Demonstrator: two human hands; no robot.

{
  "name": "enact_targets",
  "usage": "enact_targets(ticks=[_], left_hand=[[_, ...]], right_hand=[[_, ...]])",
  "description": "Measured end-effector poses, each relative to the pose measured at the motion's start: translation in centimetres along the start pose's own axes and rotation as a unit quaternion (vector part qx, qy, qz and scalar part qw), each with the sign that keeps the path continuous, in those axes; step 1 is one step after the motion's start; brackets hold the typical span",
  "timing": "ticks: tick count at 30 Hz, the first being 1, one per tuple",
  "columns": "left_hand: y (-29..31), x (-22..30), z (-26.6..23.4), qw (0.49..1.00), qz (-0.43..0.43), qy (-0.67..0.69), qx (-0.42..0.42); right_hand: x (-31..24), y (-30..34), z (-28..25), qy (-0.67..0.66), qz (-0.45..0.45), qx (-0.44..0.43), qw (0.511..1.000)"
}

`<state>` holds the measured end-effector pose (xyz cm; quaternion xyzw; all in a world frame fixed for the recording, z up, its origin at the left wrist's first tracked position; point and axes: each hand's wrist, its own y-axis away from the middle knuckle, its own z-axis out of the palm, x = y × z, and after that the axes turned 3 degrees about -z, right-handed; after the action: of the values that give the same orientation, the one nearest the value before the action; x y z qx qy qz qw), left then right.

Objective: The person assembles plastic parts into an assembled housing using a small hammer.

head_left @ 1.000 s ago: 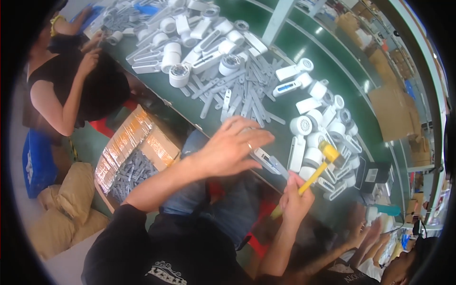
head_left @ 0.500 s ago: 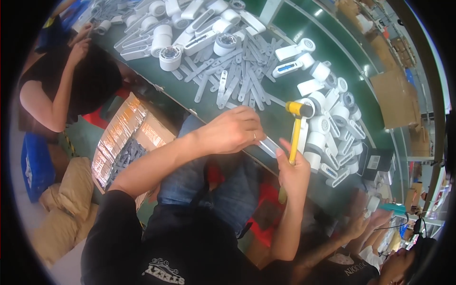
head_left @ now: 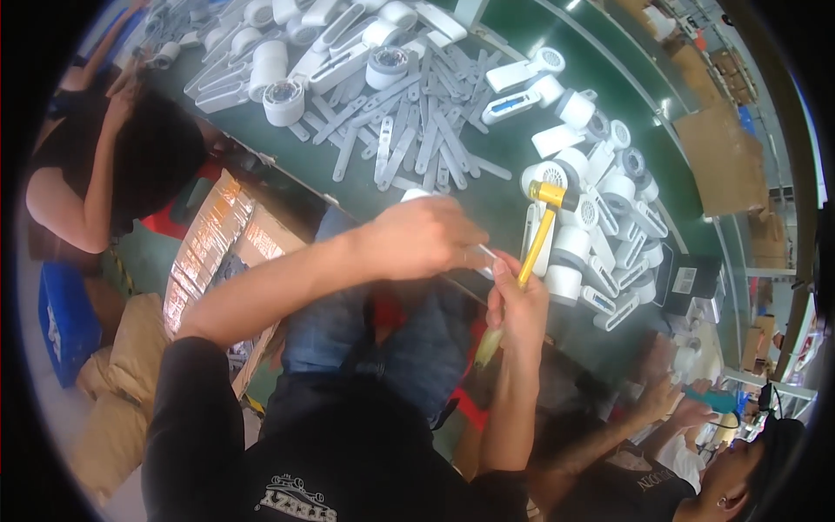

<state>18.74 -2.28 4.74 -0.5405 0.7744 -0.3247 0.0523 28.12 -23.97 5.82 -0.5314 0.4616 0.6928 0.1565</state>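
My left hand (head_left: 426, 237) reaches across the front of the table, its fingers closed around a white handheld fan (head_left: 416, 194). Most of that fan is covered by the hand; one white end shows beyond the knuckles, and a narrow pale part points toward my other hand. A small mallet with a yellow handle (head_left: 538, 241) and a yellow and black head is gripped in my right hand (head_left: 520, 306), head up and tilted right. The thumb and fingertips of that hand meet the pale part between both hands.
Flat grey strips (head_left: 426, 130) lie heaped on the green table (head_left: 287, 157). White handheld fans (head_left: 600, 209) pile up at the right and far left. A cardboard box (head_left: 209, 235) stands by my left arm. Co-workers sit at left and lower right.
Both hands have come closer together, the right one shifting left with the mallet. The fan has turned in my left hand, with a white end now showing above the knuckles.
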Motion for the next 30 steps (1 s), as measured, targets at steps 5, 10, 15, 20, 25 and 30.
enact_targets(ticks=[5, 10, 15, 20, 25, 30], left_hand=[[-0.3, -0.5, 0.6, 0.999, 0.007, 0.024, -0.044], [-0.1, -0.7, 0.3, 0.999, 0.016, 0.011, -0.032], [-0.6, -0.4, 0.5, 0.999, 0.006, 0.025, -0.036], [-0.4, -0.2, 0.7, 0.999, -0.004, 0.035, -0.012], [-0.5, -0.3, 0.7, 0.999, 0.018, 0.042, -0.021], [-0.7, -0.3, 0.6, 0.999, 0.006, 0.037, -0.028]], right_hand=[[0.4, 2.7, -0.2, -0.001, -0.057, 0.030, 0.998], [-1.3, 10.9, -1.3, 0.227, -0.079, 0.067, 0.968], [1.1, 12.8, -1.4, 0.275, -0.049, 0.089, 0.956], [0.5, 13.7, -1.2, 0.276, -0.118, 0.093, 0.949], [-0.4, 13.2, -1.3, 0.335, -0.073, 0.079, 0.936], [1.0, 12.3, -1.9, 0.376, -0.119, 0.073, 0.916]])
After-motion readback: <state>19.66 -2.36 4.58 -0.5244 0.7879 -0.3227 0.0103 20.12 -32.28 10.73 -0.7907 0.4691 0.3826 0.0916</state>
